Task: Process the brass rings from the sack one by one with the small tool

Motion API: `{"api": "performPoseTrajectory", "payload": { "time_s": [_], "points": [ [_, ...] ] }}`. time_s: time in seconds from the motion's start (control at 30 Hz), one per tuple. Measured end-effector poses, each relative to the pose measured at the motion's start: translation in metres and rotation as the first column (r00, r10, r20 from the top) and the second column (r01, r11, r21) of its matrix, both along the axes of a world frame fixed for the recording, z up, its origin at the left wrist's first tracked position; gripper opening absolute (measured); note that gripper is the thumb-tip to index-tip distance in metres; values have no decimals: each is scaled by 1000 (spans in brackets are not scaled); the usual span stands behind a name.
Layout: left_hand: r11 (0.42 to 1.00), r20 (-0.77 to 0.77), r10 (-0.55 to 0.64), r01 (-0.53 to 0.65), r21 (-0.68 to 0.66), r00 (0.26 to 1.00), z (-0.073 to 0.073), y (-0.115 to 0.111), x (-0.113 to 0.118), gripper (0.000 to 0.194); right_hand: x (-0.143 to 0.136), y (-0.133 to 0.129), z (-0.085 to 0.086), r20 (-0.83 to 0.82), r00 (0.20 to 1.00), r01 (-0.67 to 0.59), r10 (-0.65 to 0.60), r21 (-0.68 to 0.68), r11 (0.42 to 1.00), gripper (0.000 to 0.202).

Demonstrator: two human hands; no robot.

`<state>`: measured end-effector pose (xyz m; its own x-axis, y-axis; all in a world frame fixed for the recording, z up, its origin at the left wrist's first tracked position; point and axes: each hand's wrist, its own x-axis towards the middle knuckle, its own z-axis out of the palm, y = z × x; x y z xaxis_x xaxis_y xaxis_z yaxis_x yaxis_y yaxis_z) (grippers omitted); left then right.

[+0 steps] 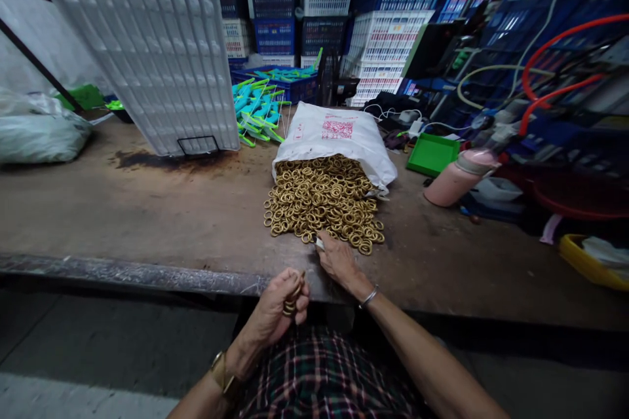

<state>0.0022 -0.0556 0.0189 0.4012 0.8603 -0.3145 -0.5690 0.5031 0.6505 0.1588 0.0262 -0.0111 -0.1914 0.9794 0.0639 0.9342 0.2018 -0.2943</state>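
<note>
A heap of gold-coloured rings [324, 203] spills from the open mouth of a white bag [314, 127] with red print, lying on the brown table [196, 209]. In front of the table edge my left hand [282, 304] is closed round several of the rings. My right hand [339, 262] reaches to the near edge of the heap, its fingers pinched on a small white and dark thing that I cannot make out clearly.
At the left stands an upright white ribbed panel [162, 52] in a wire stand. Blue and green plastic pieces [258, 108] lie behind it. To the right are a green tray [432, 154], a pink bottle [455, 180] and a yellow basket [584, 265]. Stacked crates [388, 33] fill the back.
</note>
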Motion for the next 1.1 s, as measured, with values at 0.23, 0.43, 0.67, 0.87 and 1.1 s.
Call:
{"api": "performPoseTrajectory", "payload": {
  "time_s": [0.23,0.43,0.67,0.87,1.1],
  "points": [
    [998,-72,49,-51,-34,996,-11,4,-2,23,-20,14,0,54,997,57,-57,-10,998,17],
    [987,76,87,-75,-144,993,-19,7,-8,20,-25,21,-6,97,994,47,-45,-13,999,18],
    [943,184,178,-114,-313,967,-29,18,-13,19,-20,19,-11,13,999,51,-51,4,999,21],
    [913,155,227,-155,-376,961,-31,22,-5,15,-12,16,-16,-186,980,69,-67,4,998,20],
    [939,26,215,-200,-280,976,-30,33,2,17,-9,4,-9,-748,659,-19,-73,-113,993,9]
  ]
}}
